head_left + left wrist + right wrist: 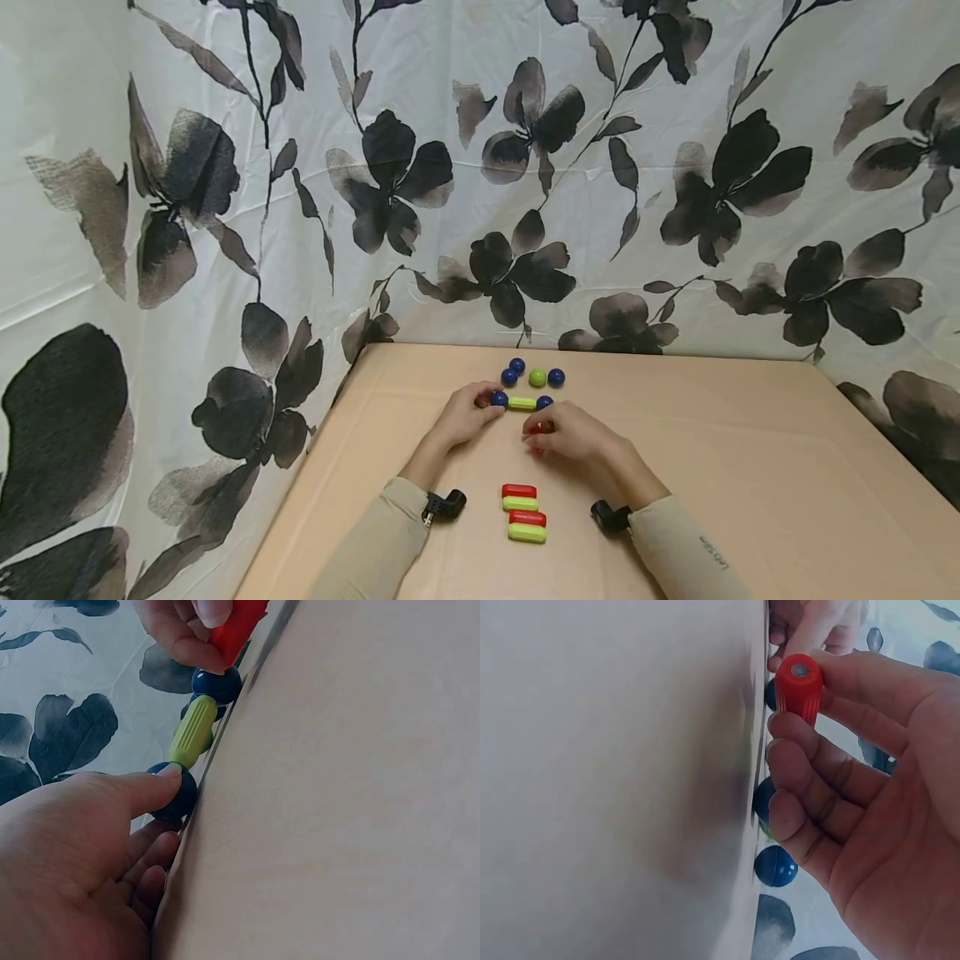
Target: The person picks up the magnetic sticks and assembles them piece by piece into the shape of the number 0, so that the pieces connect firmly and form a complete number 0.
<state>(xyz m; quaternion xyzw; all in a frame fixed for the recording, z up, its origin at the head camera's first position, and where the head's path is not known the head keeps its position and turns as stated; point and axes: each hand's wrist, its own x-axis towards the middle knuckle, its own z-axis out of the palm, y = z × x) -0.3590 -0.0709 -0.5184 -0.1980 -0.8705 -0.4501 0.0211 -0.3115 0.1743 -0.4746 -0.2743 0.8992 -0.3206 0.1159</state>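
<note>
Behind the light-brown tabletop [750,467], a white cloth [600,192] printed with dark flowers fills the background. Before it lies what I am working on: a lime bar [522,403], with a left-end ball [499,399] and a right-end ball [545,402], both dark blue, at its two ends. With my left hand [461,417] I pinch the left-end ball, thumb laid over it and fingers curled below. My right hand [577,429] pinches a red rod [799,694] on the near side of the lime bar, close to the right-end ball; whether rod and ball touch I cannot tell.

I take the step in hand to be adding the red rod to this little chain. The next move seems to call for turning a rod end squarely to a ball while my left hand steadies the rest.

Just beyond the lime bar sit two blue balls [509,377], a green ball [537,377] and another blue ball [556,377]; a careless knuckle could set them rolling. Well to the near side of the lime bar, two red bars [527,518] and two spare lime bars [527,533] lie in an alternating row, out of my fingers' way.
</note>
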